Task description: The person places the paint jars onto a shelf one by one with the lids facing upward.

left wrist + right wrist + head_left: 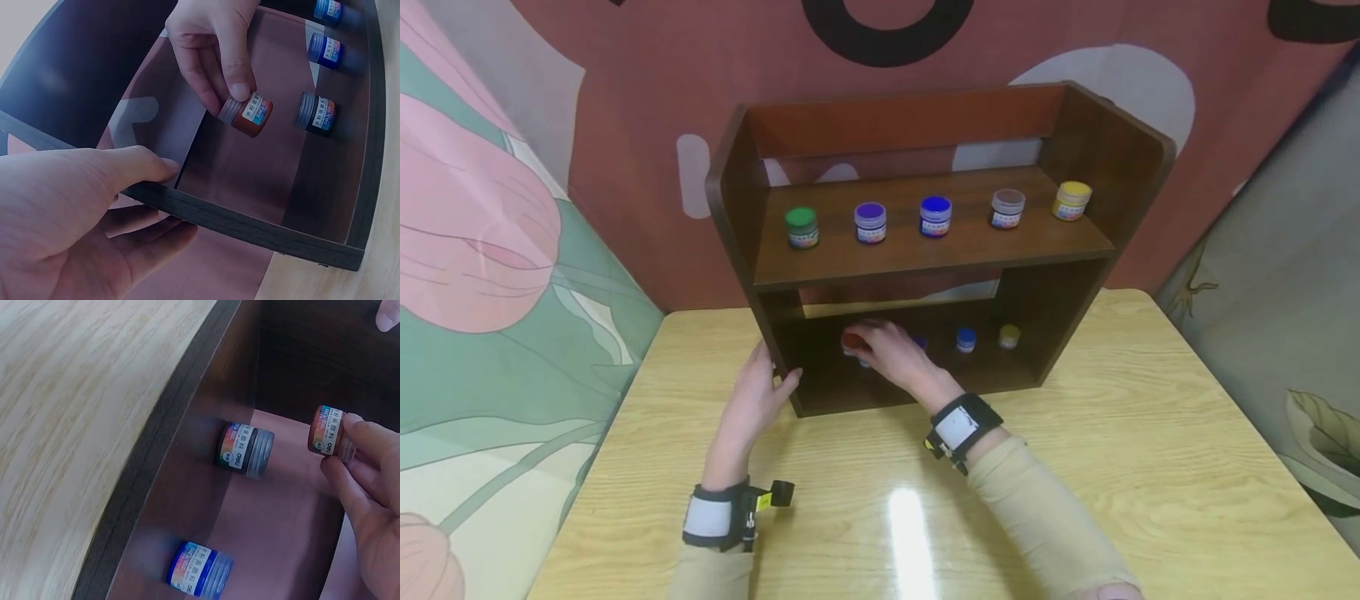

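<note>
My right hand point(895, 354) pinches a small paint jar point(326, 430) with orange-red paint by its clear lid, inside the lower level of a dark wooden shelf point(925, 265). In the left wrist view that jar is tilted and held above the lower board. A paint jar with dark paint point(237, 448) stands on the board close by, and a blue paint jar point(194, 570) is farther along. My left hand point(756, 400) grips the shelf's left side panel point(250, 225), thumb on the inner face and fingers on the outer one.
Along the upper board stand green point(802, 228), purple point(870, 222), blue point(936, 217), dark-lidded point(1007, 208) and yellow point(1071, 201) paint jars. Another blue jar point(966, 340) and a yellow jar point(1009, 337) are at the lower right. The shelf stands on a light wooden table point(1150, 467) before a patterned backdrop.
</note>
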{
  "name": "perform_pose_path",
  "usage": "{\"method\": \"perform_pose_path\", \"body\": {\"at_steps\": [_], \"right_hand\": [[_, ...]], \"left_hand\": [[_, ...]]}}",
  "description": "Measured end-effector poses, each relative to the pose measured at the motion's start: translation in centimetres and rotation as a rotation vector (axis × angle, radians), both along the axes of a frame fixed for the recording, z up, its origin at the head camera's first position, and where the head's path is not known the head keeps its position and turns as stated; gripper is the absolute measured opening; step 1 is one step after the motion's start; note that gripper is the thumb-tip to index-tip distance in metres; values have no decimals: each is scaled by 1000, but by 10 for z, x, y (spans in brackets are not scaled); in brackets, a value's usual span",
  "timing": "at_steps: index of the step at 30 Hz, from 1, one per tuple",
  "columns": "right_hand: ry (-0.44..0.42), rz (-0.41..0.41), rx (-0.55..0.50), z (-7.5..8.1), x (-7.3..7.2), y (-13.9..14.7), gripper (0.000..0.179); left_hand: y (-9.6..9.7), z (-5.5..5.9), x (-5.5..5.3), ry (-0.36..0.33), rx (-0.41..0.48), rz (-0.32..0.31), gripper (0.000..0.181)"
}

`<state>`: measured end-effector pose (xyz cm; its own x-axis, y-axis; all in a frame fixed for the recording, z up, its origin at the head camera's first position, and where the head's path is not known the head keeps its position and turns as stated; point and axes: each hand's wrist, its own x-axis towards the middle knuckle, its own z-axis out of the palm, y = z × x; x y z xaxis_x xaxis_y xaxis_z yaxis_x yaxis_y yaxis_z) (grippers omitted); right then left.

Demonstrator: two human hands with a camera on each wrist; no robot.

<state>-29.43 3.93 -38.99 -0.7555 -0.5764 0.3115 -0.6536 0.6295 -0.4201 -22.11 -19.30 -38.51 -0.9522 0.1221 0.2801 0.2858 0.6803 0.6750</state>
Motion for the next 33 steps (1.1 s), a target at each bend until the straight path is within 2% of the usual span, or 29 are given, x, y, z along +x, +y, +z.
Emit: {"method": "perform_pose_path", "body": {"at_steps": [8, 26, 33], "right_hand": [[35, 44, -15, -3, -2, -10, 32], [-45, 71, 2, -14, -4, -35, 21], [-63, 54, 32, -24, -3, -48, 26]], "left_hand": [[-1, -1, -2, 17, 5, -15, 61], [-4, -1, -2, -1, 29, -54, 64], [-4, -2, -2, -9, 36, -52, 64]]}}
